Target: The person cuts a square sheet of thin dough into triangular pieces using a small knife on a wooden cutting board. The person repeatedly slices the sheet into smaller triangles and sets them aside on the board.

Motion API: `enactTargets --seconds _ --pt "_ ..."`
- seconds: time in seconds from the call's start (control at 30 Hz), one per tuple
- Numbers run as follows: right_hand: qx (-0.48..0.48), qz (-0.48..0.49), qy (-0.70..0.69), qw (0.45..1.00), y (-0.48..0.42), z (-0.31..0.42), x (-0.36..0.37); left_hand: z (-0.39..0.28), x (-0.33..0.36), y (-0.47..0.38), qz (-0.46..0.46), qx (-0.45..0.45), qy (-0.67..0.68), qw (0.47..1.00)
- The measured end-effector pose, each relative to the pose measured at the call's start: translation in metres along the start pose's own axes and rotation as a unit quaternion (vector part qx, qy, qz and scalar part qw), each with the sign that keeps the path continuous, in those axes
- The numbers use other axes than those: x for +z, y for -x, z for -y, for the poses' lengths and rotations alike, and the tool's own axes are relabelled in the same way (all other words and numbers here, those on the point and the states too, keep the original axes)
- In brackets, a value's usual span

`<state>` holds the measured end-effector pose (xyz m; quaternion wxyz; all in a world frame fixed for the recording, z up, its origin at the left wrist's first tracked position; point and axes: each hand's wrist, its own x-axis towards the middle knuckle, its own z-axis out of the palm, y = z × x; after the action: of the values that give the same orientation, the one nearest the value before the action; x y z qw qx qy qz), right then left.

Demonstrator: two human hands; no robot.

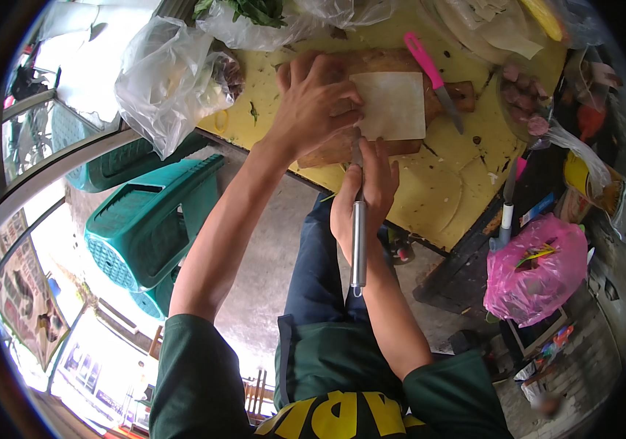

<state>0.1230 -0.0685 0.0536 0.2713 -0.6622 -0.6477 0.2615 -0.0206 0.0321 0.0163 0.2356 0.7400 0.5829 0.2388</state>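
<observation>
My right hand (365, 192) grips a kitchen tool with a steel tube handle (359, 241) and a hanging loop at its end. The tool's narrow metal front lies under my fingers, so its exact kind is hard to tell. On the wooden cutting board (335, 153) rests a pale, thin square sheet (392, 107), perhaps a pastry wrapper. My left hand (318, 93) bends over the board at the sheet's left edge, fingers curled; whatever may lie beneath them is hidden. A pink-handled knife (434, 77) lies across the board's handle, to the right of the sheet.
Plastic bags (167, 82) and leafy greens (252, 11) stand along the far side of the yellow table (433, 192). To the right are a bag of sausage-like pieces (521, 93) and a pink plastic bag (535, 269). Green plastic stools (148, 225) stand at the left.
</observation>
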Motion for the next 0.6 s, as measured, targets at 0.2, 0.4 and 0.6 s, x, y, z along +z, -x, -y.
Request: enactTargets --seconds 0.2,0.4,0.6 --pt "0.055 0.053 -0.121 0.99 0.003 -0.005 -0.025 -0.001 0.001 0.0 -0.011 0.006 -0.02 1.0" --pt "-0.006 0.001 -0.201 0.98 -0.027 -0.042 -0.067 -0.014 0.001 0.004 -0.009 0.014 -0.048 0.999" --pt "-0.165 0.025 -0.073 0.983 -0.082 -0.078 -0.076 -0.023 -0.006 -0.006 0.054 -0.026 -0.061 0.996"
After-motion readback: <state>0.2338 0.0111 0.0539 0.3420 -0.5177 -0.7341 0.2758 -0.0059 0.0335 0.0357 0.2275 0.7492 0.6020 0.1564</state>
